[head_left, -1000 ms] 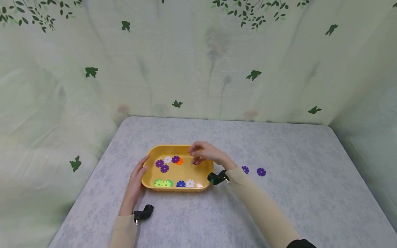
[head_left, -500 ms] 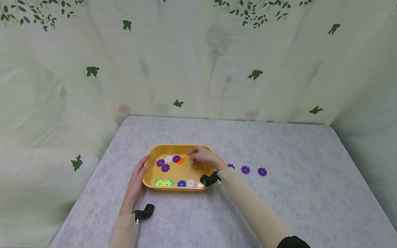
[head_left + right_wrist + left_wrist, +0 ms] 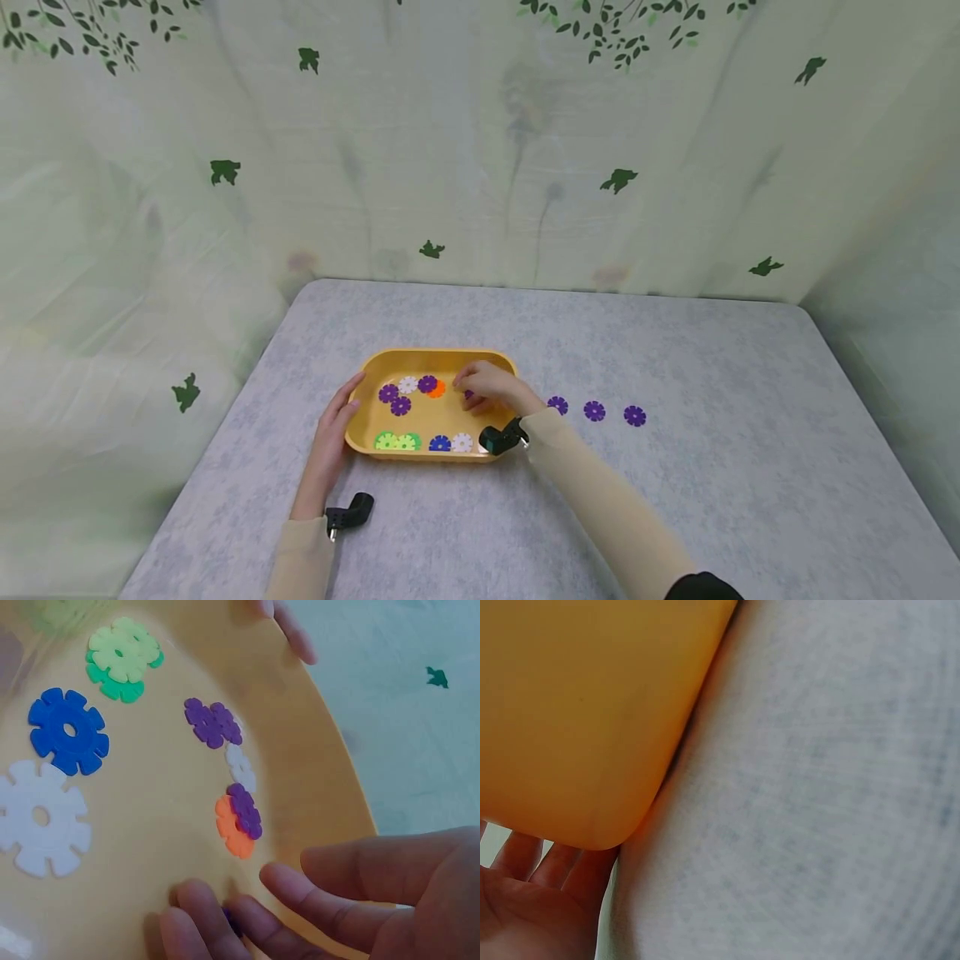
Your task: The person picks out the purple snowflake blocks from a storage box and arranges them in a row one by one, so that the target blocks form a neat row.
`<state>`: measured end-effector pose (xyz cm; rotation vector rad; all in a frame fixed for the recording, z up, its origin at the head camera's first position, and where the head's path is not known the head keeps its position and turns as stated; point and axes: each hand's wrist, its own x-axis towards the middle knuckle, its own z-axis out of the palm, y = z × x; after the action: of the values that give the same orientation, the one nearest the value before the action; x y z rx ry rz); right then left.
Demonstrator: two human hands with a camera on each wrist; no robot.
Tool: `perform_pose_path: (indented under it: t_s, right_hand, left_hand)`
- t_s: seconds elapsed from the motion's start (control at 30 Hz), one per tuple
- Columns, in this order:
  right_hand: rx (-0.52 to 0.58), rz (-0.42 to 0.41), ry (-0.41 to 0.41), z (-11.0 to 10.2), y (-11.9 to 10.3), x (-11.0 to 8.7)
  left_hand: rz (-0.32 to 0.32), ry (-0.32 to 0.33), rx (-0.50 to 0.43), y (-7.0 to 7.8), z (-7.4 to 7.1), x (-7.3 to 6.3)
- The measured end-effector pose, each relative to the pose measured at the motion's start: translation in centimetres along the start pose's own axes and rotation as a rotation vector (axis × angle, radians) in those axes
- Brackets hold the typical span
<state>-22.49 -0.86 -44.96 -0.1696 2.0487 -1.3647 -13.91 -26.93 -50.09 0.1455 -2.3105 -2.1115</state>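
A yellow tray [image 3: 420, 425] holds several flower-shaped plastic discs. My left hand [image 3: 332, 429] rests against its left end, fingers stretched along the outer wall and thumb at the rim; in the left wrist view the tray wall hides its fingertips. Over the right half of the tray is my right hand [image 3: 491, 387], bent fingers low at the tray floor. Between its fingertips, a purple disc [image 3: 232, 922] shows as a sliver. Left of that hand lie an orange disc [image 3: 234, 829] under a purple one, a white disc [image 3: 407, 385] and two more purple discs [image 3: 394, 400].
Three purple discs [image 3: 594, 411] lie in a row on the grey table [image 3: 720, 467], right of the tray. Along the tray's near side are overlapping green discs [image 3: 397, 442], a blue disc [image 3: 69, 731] and a white disc [image 3: 43, 817]. A patterned curtain [image 3: 480, 167] hangs behind.
My right hand has shifted left and slightly down inside the tray, its fingers drawing together around the purple disc. The leftmost table disc has come into sight. My left hand stays at the tray.
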Motion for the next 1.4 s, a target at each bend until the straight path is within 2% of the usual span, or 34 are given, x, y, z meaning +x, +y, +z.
perform_pose_path:
  t_s: [0.13, 0.23, 0.63, 1.07, 1.2, 1.4]
  right_hand:
    - [0.004, -0.014, -0.074, 0.2, 0.2, 0.2]
    - [0.014, -0.036, -0.096, 0.1, 0.2, 0.1]
    - [-0.040, 0.037, -0.022, 0.3, 0.4, 0.0]
    - [-0.174, 0.017, 0.000, 0.6, 0.5, 0.5]
    - [-0.189, -0.019, -0.007, 0.4, 0.3, 0.2]
    - [-0.172, -0.178, -0.025, -0.5, 0.0, -0.5]
  left_hand:
    - [0.006, 0.001, 0.005, -0.1, 0.0, 0.0]
    - [0.006, 0.004, 0.006, -0.1, 0.0, 0.0]
    - [0.001, 0.005, 0.007, 0.1, 0.1, -0.1]
    - [0.015, -0.001, 0.002, 0.1, 0.1, -0.1]
    - [0.017, -0.005, 0.000, 0.1, 0.1, -0.1]
    - [0.012, 0.000, 0.009, 0.0, 0.1, -0.1]
